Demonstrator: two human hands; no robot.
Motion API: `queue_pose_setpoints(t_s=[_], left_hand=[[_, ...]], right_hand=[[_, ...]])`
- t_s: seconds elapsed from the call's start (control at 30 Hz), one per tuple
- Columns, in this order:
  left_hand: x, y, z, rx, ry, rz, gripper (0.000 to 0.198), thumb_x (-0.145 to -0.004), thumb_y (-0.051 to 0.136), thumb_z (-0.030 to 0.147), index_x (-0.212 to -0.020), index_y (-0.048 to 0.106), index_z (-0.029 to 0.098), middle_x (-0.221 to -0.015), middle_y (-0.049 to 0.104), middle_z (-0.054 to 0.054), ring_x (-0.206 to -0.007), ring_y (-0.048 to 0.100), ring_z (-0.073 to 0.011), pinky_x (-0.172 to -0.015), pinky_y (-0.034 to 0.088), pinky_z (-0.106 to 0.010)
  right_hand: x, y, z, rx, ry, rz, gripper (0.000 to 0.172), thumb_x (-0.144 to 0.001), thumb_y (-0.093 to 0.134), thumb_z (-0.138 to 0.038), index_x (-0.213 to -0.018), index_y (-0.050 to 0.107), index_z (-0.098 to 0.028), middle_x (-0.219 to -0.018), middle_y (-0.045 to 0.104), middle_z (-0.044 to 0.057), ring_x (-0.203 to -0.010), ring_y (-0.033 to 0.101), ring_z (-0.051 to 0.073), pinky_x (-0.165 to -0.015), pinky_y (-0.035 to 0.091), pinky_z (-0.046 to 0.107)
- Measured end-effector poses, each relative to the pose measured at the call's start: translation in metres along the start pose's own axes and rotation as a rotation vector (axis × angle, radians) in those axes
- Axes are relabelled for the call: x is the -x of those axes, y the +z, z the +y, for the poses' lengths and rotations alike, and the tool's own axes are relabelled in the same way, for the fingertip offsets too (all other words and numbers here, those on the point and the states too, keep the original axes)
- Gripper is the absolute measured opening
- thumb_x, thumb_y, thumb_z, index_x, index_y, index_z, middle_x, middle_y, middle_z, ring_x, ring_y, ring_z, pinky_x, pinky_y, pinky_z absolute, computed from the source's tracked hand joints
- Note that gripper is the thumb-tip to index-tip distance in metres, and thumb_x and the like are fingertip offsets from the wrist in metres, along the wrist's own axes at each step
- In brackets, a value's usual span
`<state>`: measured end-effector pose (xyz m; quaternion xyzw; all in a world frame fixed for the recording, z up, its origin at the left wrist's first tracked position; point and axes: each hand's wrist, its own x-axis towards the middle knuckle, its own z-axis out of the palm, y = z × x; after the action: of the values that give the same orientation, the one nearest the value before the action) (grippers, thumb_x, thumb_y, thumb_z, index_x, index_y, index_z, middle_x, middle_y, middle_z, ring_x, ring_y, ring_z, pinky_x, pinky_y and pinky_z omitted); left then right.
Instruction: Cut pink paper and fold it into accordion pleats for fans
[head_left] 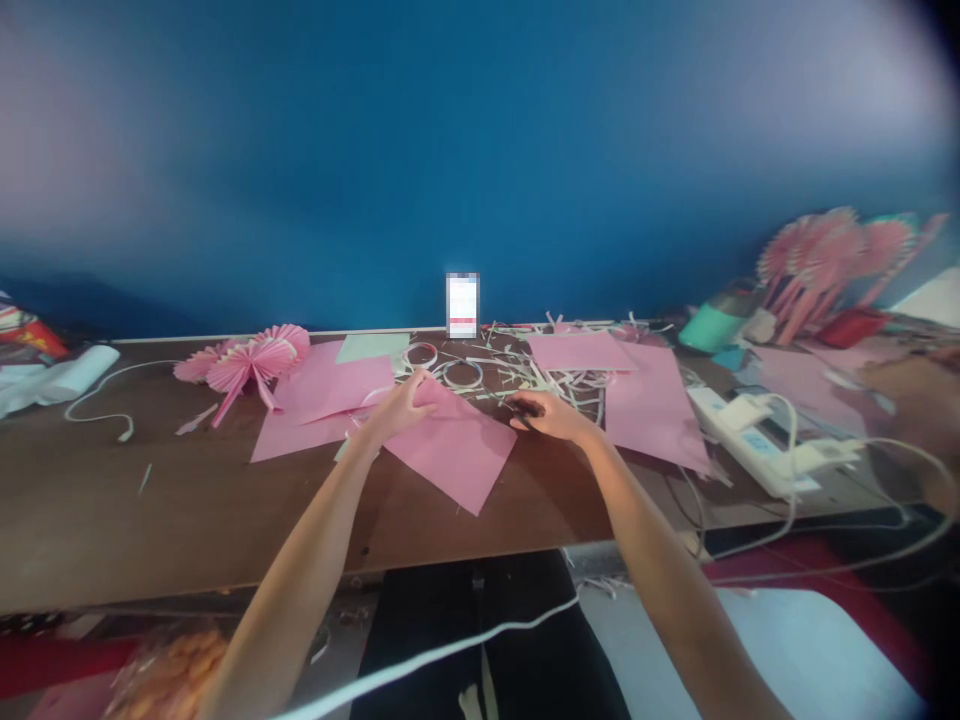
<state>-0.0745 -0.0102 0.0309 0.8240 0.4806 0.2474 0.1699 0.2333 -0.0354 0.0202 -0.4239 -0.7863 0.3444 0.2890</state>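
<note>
Paper sheet (454, 450) between two hands on a brown table (217, 525)

A plain blue wall (315, 180) rises behind the table's far edge. The pink sheet lies near the middle of the tabletop, one corner pointing at the near edge. The left hand (409, 405) is at its far left corner, thumb over the paper; whether it pinches or only presses, I cannot tell. The right hand (553, 414) is closed around dark scissors (523, 413), just beside the sheet's right corner.

Toward the far edge, paper strips (517, 375) lie tangled near a ring-shaped roll (463, 376), and a phone (463, 305) stands upright with its screen lit. More pink sheets (652, 405) flank the work on both sides. Pleated paper fans (259, 362) sit toward the far left corner, near a white roll (88, 372); a bunch of paper rosettes (817, 250) stands in the far right corner beside a teal container (716, 322). A white power strip (746, 440) lies toward the right end, by another person's blurred arm (919, 420). Below the near edge are a pale seat (817, 640) and, on the left, a bag of orange pieces (176, 675).
</note>
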Motion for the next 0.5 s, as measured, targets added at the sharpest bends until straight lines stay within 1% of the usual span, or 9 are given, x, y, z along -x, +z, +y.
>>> queue_pose_setpoints(t_s=[0.07,0.1,0.17,0.23,0.3,0.37,0.4,0.43,0.5], left_hand=[[0.002,-0.003,0.004,-0.170,-0.013,-0.060,0.040,-0.082,0.052,0.039,-0.119,0.045,0.025,-0.097,0.064,-0.005,-0.087,0.060,-0.0253,-0.077,0.044,-0.034],[0.003,-0.004,0.006,-0.247,-0.017,-0.072,0.038,-0.085,0.048,0.039,-0.120,0.045,0.025,-0.091,0.065,-0.005,-0.083,0.061,-0.0261,-0.075,0.044,-0.035],[0.004,-0.007,0.011,-0.358,-0.008,-0.059,0.035,-0.089,0.040,0.038,-0.121,0.044,0.026,-0.086,0.066,-0.005,-0.077,0.062,-0.0267,-0.073,0.044,-0.036],[0.004,-0.008,0.015,-0.406,0.009,-0.036,0.034,-0.091,0.035,0.037,-0.122,0.044,0.026,-0.087,0.066,-0.006,-0.076,0.062,-0.0259,-0.071,0.044,-0.035],[0.004,-0.009,0.018,-0.412,0.000,-0.024,0.035,-0.091,0.035,0.036,-0.123,0.044,0.025,-0.086,0.066,-0.006,-0.075,0.062,-0.0245,-0.071,0.044,-0.033],[0.004,-0.009,0.018,-0.378,-0.029,-0.011,0.037,-0.091,0.036,0.037,-0.124,0.043,0.024,-0.086,0.065,-0.006,-0.075,0.062,-0.0241,-0.071,0.044,-0.032],[0.004,-0.009,0.017,-0.347,-0.047,0.003,0.038,-0.090,0.037,0.038,-0.125,0.042,0.023,-0.087,0.065,-0.006,-0.076,0.062,-0.0245,-0.071,0.044,-0.032],[0.004,-0.009,0.016,-0.308,-0.063,0.020,0.039,-0.089,0.038,0.038,-0.125,0.041,0.023,-0.088,0.065,-0.006,-0.077,0.062,-0.0251,-0.071,0.044,-0.033],[0.005,-0.009,0.012,-0.212,-0.080,0.070,0.041,-0.088,0.041,0.038,-0.126,0.040,0.024,-0.094,0.064,-0.006,-0.084,0.061,-0.0263,-0.074,0.045,-0.035]], right_hand=[[0.000,0.001,0.001,0.049,-0.006,0.024,0.033,-0.073,0.063,-0.039,-0.098,0.063,-0.019,-0.080,0.060,0.002,-0.070,0.054,0.014,-0.064,0.044,0.026],[0.000,0.002,0.002,0.071,-0.007,0.044,0.033,-0.072,0.063,-0.039,-0.099,0.063,-0.019,-0.079,0.060,0.001,-0.069,0.054,0.014,-0.063,0.044,0.026],[-0.001,0.003,0.001,0.107,0.001,0.100,0.033,-0.071,0.064,-0.038,-0.099,0.063,-0.020,-0.077,0.060,0.001,-0.068,0.053,0.014,-0.063,0.043,0.026],[0.000,0.004,-0.001,0.082,0.024,0.160,0.033,-0.071,0.064,-0.037,-0.099,0.063,-0.020,-0.076,0.061,0.001,-0.066,0.054,0.013,-0.062,0.044,0.025],[0.001,0.005,-0.003,-0.049,0.063,0.152,0.036,-0.076,0.059,-0.041,-0.104,0.061,-0.019,-0.076,0.062,0.002,-0.063,0.055,0.012,-0.057,0.044,0.024],[0.001,0.006,-0.005,-0.195,0.100,0.093,0.039,-0.081,0.052,-0.043,-0.111,0.058,-0.019,-0.078,0.063,0.003,-0.060,0.056,0.012,-0.051,0.043,0.022],[0.001,0.006,-0.005,-0.228,0.110,0.078,0.040,-0.081,0.051,-0.044,-0.112,0.057,-0.019,-0.079,0.064,0.004,-0.061,0.058,0.012,-0.051,0.043,0.022],[0.001,0.006,-0.004,-0.228,0.110,0.086,0.039,-0.080,0.054,-0.043,-0.111,0.058,-0.019,-0.082,0.065,0.004,-0.065,0.059,0.013,-0.055,0.045,0.024],[-0.001,0.005,0.000,-0.177,0.094,0.135,0.037,-0.073,0.063,-0.040,-0.104,0.062,-0.019,-0.091,0.065,0.004,-0.079,0.061,0.017,-0.070,0.049,0.028]])
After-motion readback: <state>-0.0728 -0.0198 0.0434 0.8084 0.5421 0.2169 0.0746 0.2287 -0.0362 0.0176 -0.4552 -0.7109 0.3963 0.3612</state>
